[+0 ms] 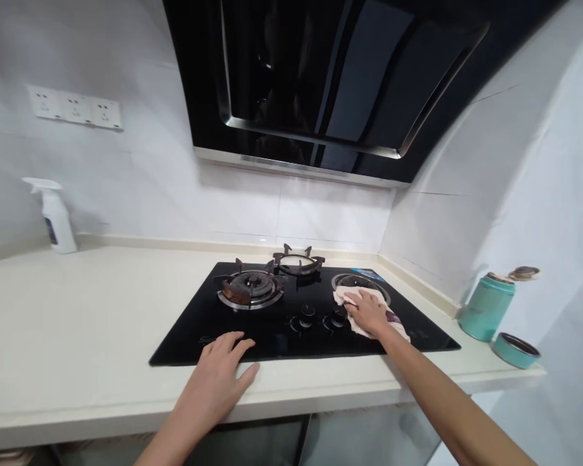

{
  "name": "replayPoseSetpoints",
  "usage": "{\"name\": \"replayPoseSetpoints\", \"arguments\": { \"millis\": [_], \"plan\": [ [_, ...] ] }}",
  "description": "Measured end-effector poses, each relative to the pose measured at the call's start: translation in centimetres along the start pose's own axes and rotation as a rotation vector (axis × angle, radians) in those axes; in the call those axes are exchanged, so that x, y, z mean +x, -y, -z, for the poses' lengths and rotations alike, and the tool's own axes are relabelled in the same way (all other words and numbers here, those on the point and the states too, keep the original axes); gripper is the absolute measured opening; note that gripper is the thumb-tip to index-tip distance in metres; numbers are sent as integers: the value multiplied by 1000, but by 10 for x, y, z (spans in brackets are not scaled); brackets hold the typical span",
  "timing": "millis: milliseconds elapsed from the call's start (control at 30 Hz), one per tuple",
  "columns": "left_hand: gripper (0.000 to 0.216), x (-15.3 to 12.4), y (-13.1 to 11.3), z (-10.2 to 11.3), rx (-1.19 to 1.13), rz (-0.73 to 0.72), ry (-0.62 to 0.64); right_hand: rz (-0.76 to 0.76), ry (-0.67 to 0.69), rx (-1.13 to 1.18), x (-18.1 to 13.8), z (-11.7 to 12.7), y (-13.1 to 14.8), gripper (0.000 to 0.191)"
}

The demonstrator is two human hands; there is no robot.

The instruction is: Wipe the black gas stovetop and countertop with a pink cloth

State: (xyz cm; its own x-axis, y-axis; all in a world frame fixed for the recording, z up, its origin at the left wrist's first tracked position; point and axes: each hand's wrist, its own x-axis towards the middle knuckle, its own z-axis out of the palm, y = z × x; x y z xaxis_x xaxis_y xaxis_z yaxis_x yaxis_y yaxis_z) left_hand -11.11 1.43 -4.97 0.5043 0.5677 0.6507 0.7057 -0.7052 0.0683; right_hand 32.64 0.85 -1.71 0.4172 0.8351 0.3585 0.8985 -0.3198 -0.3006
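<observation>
A black glass gas hob (272, 330) is set into a cream counter (78, 323). My right hand (368, 312) presses flat on a pale cloth (396, 327) that lies beside the hob's right burner ring (361, 283), near the two control knobs (307, 315). My left hand (218, 375) lies flat with fingers spread on the counter's front edge, fingertips touching the hob's front left corner. The left burner (249, 288) carries its grate. A loose pan grate (298, 260) sits at the back of the hob.
A black range hood (330, 84) overhangs the hob. A white spray bottle (56, 217) stands at the back left under wall sockets (75, 108). A teal canister (486, 304) and its lid (515, 349) sit on the counter's right end by the side wall.
</observation>
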Motion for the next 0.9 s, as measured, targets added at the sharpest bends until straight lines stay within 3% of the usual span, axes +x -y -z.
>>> {"name": "replayPoseSetpoints", "arguments": {
  "millis": [100, 200, 333, 467, 567, 633, 700, 833, 900],
  "plan": [
    [36, 2, -3, 5, -12, 18, 25, 34, 64, -38, -8, 0, 10, 49],
    [37, 2, -4, 6, -17, 23, 18, 146, 61, -11, -38, 4, -3, 50],
    [38, 2, -4, 6, -13, 16, 22, 349, -66, 113, -109, 6, -44, 46],
    [39, 2, -5, 6, -8, 11, 43, 391, -128, 225, -196, 12, -83, 34],
    [40, 2, -4, 5, -12, 14, 36, 359, 9, 295, -247, 22, -102, 25],
    [41, 2, -4, 3, -12, 16, 33, 252, 124, 359, -267, 30, -116, 23],
    [41, 2, -3, 3, -10, 12, 36, 108, 115, 420, -273, 39, -134, 25],
    [42, 2, -3, 2, -29, 7, 33, -184, -248, 391, -241, 74, -165, 45],
    [42, 2, -2, 2, -36, 18, 34, -221, -417, 323, -208, 90, -168, 52]
  ]
}}
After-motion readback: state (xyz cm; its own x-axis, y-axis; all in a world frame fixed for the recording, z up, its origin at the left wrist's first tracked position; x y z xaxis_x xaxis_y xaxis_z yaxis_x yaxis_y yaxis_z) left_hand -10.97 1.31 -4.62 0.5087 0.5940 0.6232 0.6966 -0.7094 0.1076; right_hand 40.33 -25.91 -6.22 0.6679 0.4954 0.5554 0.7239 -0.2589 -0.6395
